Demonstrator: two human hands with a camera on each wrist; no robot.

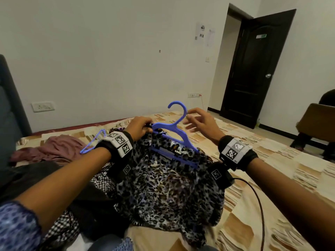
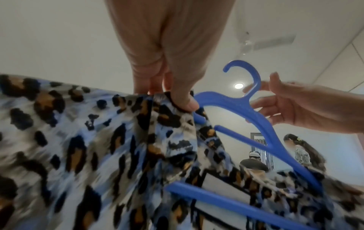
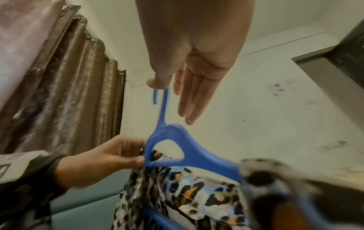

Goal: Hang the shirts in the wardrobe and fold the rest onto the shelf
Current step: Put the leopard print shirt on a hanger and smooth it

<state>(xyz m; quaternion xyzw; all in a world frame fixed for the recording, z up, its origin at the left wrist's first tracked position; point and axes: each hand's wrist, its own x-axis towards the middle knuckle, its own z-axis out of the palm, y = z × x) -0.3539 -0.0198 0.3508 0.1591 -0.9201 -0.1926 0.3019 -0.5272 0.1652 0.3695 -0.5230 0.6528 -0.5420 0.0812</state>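
Note:
A leopard-print shirt (image 1: 163,187) lies bunched on the bed with a blue plastic hanger (image 1: 178,131) partly inside its neck. My left hand (image 1: 141,126) pinches the shirt's collar edge (image 2: 173,105) against the hanger's left shoulder. My right hand (image 1: 199,122) hovers by the hanger's hook with straight, spread fingers. In the right wrist view its thumb (image 3: 157,82) touches the top of the hook (image 3: 163,105), and nothing is gripped. The hanger's lower bars (image 2: 226,202) are half covered by the fabric.
A second blue hanger (image 1: 94,142) and a mauve garment (image 1: 58,147) lie at the left of the bed. Dark and checked clothes (image 1: 61,227) sit under my left arm. Patterned bedsheet (image 1: 272,178), open dark door (image 1: 253,69), brown chair (image 1: 317,124).

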